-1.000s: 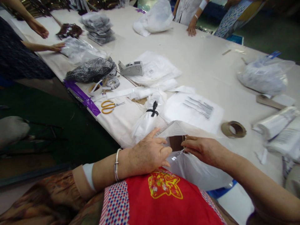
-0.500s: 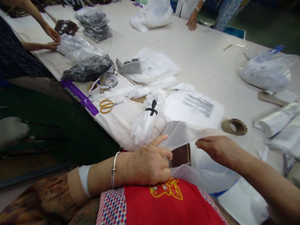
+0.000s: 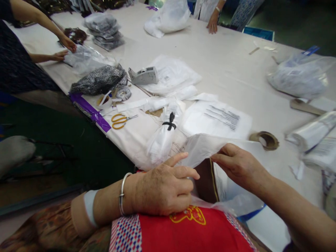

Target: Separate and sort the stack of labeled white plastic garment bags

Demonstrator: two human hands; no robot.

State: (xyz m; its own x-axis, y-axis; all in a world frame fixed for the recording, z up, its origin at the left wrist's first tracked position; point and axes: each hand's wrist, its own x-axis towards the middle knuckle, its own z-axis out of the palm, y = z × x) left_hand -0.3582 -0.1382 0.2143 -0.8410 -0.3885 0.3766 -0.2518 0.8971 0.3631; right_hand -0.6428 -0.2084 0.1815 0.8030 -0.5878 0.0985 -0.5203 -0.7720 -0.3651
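In front of me, close to my body, lies a translucent plastic bag (image 3: 231, 199) with its mouth spread. A flat dark brown piece with a gold edge line (image 3: 206, 180) shows in the bag's opening. My left hand (image 3: 168, 187) is at the left end of the bag, its lower fingers curled at the brown piece and its index finger stretched out; the thumb is hidden. My right hand (image 3: 240, 166) pinches the bag's upper rim between thumb and fingers and lifts it above the brown piece.
Beyond my hands are a white bag tied with black (image 3: 169, 124), orange-handled scissors (image 3: 120, 120), a printed white bag (image 3: 220, 117), a tape roll (image 3: 265, 140) and a tape dispenser (image 3: 144, 75). A co-worker's hands (image 3: 65, 49) handle clear bags at left; another person's hand (image 3: 213, 22) rests on the far edge.
My right hand has shifted slightly left and up, raising the bag's rim, and more of the brown piece shows. My left hand's fingers reach a little further right.
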